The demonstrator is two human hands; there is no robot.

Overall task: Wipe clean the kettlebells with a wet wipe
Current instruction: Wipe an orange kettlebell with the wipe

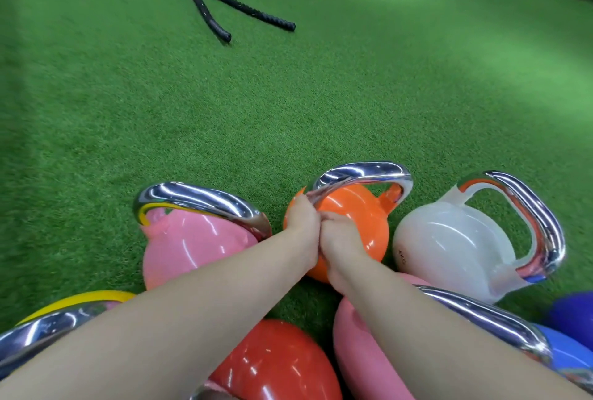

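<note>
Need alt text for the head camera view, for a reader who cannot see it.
Both hands meet at an orange kettlebell on green turf: the left hand grips its chrome handle, the right hand rests on its body. Pink, white, red and blue kettlebells surround it; no wipe is visible.

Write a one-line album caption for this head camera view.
Left hand grips the orange kettlebell's chrome handle, right hand against its body, on green turf.

Bright overhead light, pale patches on turf (224,117), glare streaks on chrome handles (362,175), blurred, curved edges
</note>
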